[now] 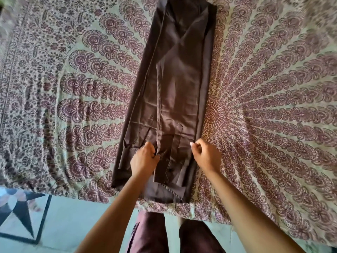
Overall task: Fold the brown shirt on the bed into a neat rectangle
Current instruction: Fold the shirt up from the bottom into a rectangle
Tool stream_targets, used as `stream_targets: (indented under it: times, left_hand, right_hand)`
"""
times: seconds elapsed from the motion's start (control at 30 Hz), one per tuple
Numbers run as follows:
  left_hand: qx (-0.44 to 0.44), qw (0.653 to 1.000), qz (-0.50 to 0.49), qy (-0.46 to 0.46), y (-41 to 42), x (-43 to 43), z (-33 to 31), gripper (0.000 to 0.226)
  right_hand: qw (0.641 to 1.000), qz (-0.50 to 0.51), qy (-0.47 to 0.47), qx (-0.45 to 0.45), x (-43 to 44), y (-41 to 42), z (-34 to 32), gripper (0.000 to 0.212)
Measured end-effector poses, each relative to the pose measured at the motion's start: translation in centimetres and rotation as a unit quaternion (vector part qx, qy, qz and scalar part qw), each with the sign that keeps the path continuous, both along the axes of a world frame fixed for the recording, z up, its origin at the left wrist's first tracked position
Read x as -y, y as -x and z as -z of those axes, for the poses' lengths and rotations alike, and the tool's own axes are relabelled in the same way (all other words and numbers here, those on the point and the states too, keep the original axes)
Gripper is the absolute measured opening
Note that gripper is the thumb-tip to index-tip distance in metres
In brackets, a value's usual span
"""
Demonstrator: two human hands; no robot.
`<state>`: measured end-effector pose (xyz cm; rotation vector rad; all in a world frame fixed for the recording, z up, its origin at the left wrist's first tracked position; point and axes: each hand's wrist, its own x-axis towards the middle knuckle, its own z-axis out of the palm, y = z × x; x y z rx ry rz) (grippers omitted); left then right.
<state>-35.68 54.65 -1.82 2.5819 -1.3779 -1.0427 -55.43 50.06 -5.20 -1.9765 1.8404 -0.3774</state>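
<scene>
Stretching up the patterned bed [273, 88], the brown shirt [175, 88] lies in a long strip, sides folded in. Left hand [144, 157] pinches its near end; right hand [206, 156] curls at the edge, grip unclear. Next, likely: carry that end up the strip.

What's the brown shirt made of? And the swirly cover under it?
The brown shirt looks like thin, smooth woven cloth, maybe cotton or a blend: faint sheen, crisp creases. The bedspread looks like matte printed cotton: flat purple pattern, small wrinkles. That is only a guess.
</scene>
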Motion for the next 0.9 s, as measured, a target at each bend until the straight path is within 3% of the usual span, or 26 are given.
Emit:
stream_targets:
  times: [0.13,0.4,0.53,0.7,0.8,0.9]
  left_hand:
    - [-0.017,0.995,0.020,0.101,-0.2,6.1,-0.3,0.005]
    - [-0.022,0.950,0.109,0.290,-2.8,18.6,2.8,0.031]
    - [0.009,0.934,0.247,0.258,-3.9,26.2,4.7,0.047]
    - [0.062,0.877,0.432,0.200,-4.9,33.3,7.4,0.058]
    - [0.103,0.878,0.425,0.196,-7.0,36.2,9.2,0.070]
    - [0.135,0.892,0.383,0.197,-7.8,37.5,9.4,0.065]
  right_hand:
    - [0.994,-0.060,0.072,0.055,4.2,-2.0,-0.3,0.024]
    - [0.992,-0.097,0.073,0.021,14.1,-6.2,2.7,0.042]
    - [0.995,-0.072,0.051,-0.055,19.9,-8.1,4.3,0.057]
    - [0.995,-0.024,0.027,-0.097,24.7,-8.7,5.9,0.065]
    - [0.990,-0.018,0.032,-0.140,25.3,-8.5,6.7,0.065]
    - [0.987,-0.007,0.029,-0.158,25.2,-8.8,6.7,0.067]
